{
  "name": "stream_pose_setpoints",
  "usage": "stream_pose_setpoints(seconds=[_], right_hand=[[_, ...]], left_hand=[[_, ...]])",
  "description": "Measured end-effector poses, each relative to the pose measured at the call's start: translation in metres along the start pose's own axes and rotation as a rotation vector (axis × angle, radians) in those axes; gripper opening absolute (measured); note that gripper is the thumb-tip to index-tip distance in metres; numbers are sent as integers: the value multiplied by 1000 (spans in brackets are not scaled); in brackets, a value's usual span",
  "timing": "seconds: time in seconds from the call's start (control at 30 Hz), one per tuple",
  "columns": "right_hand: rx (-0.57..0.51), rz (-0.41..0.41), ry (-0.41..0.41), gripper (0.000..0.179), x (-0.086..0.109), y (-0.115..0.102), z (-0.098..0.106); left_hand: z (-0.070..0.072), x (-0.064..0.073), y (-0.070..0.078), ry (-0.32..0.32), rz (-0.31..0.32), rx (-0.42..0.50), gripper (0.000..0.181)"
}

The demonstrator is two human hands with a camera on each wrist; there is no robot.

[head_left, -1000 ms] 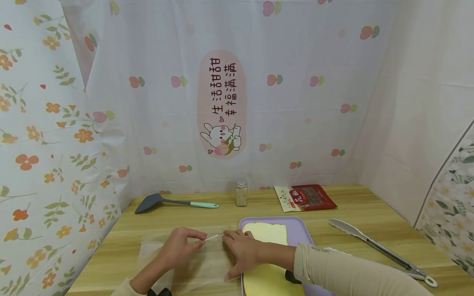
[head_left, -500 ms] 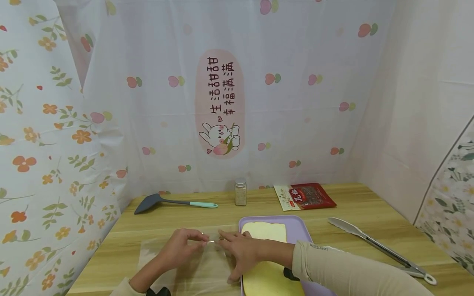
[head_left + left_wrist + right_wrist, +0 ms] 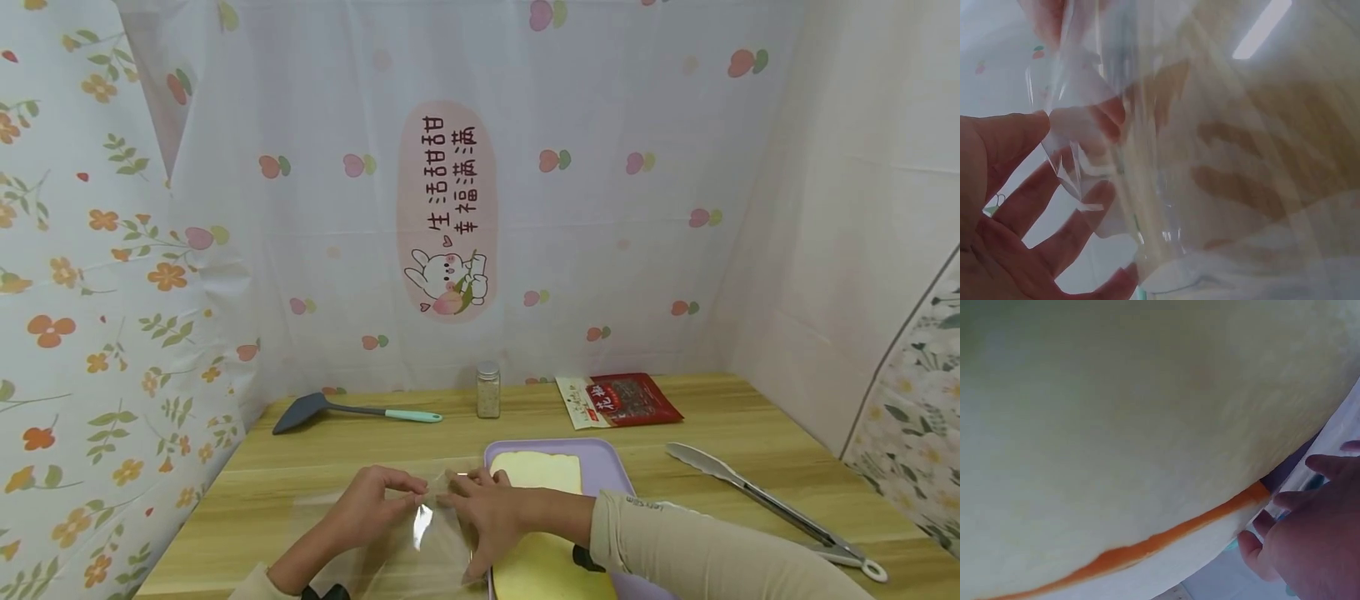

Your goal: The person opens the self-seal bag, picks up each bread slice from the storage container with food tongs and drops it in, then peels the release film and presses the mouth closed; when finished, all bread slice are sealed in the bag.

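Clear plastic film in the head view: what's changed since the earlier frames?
The left hand, pinching the clear plastic film, has moved slightly right, narrowing the fingertip gap to the right hand. The thin white streak there is gone; a broad bright reflection shows instead. No new grasp or release is visible. Spatula, seasoning jar, Sichuan pepper packet, tongs, bread and purple tray stayed put.

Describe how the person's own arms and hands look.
The left hand and right hand are ungloved. The left sleeve and right sleeve are pale beige; the right one bears small dark lettering near its cuff. A black left wrist piece and black right wrist piece also show.
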State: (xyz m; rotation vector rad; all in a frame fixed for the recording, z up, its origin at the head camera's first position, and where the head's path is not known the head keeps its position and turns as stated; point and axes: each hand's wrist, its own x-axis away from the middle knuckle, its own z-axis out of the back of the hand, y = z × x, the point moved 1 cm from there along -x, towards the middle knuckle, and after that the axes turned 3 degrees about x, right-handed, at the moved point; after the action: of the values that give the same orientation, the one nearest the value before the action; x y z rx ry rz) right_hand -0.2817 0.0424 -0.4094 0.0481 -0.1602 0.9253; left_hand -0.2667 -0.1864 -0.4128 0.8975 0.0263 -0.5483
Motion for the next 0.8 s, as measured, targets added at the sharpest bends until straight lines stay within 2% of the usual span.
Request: stream_pose_setpoints(seconds=[0.17, 0.47, 0.8], right_hand=[[41, 31, 17, 103, 0, 0, -1], [-115, 56, -48, 99, 2, 10, 2], [-60, 68, -60, 99, 10, 11, 4]], left_hand=[[-1, 1, -1, -1, 3, 5, 16], [-1, 2, -4, -17, 4, 16, 15], [-1, 4, -4, -19, 5, 28, 16]])
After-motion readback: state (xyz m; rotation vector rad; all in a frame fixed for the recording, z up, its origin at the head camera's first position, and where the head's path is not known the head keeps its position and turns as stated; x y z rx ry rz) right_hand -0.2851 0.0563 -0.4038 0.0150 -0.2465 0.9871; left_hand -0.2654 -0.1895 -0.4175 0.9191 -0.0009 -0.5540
